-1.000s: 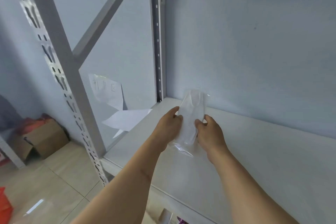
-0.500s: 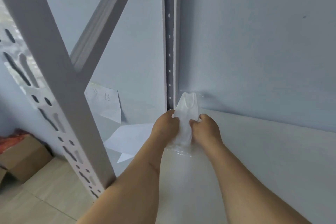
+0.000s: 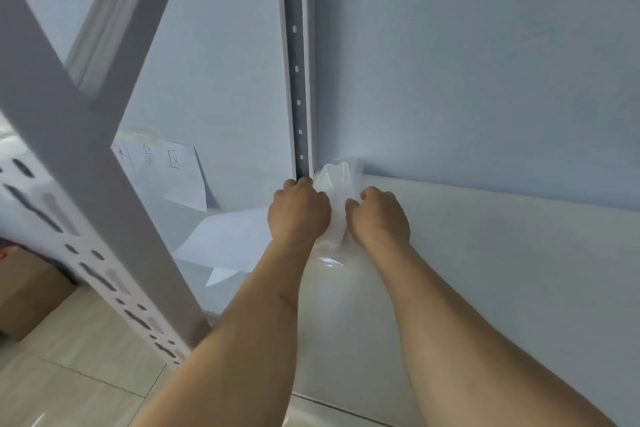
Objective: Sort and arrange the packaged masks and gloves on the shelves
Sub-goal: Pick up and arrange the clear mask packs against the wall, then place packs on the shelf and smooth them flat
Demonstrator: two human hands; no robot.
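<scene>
A clear plastic packet with a white mask or glove inside stands upright in the back left corner of the white shelf board, leaning against the grey back wall. My left hand grips its left edge and my right hand grips its right edge, both with curled fingers. The packet's lower part is hidden between my hands; a shiny bit of its film shows below them.
The perforated rear upright rises just left of the packet. A slotted front post with a diagonal brace stands at the left. A handwritten paper sheet hangs on the wall; a cardboard box sits on the tiled floor.
Both hands have carried the packet from the mid shelf back into the rear left corner by the upright, and my view has moved closer to the shelf.
</scene>
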